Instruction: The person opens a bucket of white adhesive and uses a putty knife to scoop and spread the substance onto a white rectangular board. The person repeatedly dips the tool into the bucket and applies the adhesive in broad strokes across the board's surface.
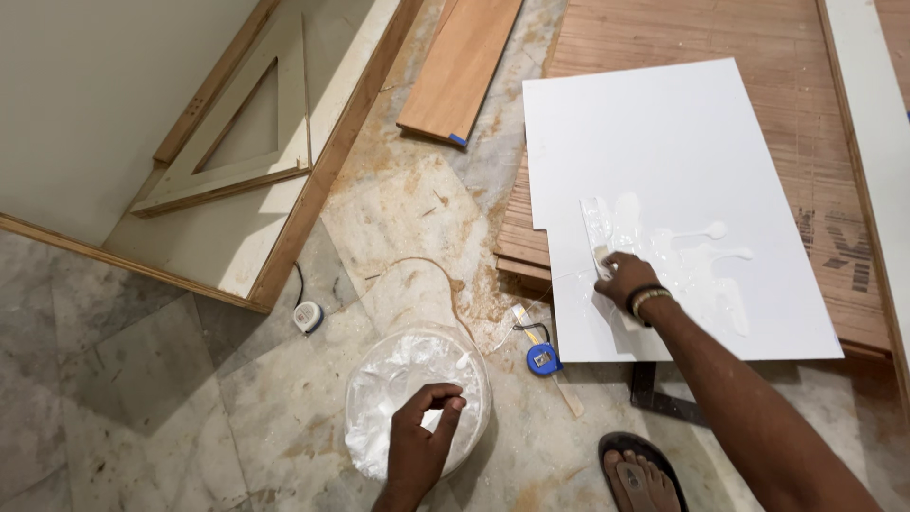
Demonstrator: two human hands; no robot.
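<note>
Right hand [626, 278] hiding spreader on glue-wet white sheet [664, 142], foot [643, 479] cropped

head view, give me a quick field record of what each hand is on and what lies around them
left hand: pinching the plastic bag of white adhesive on the marble floor
right hand: pressing a small spreader into glossy white glue
white sheet: flat on plywood boards
blue tape measure: on the floor between bag and sheet
white tape measure: beside the wooden frame
foot in sandal: bottom edge
</note>
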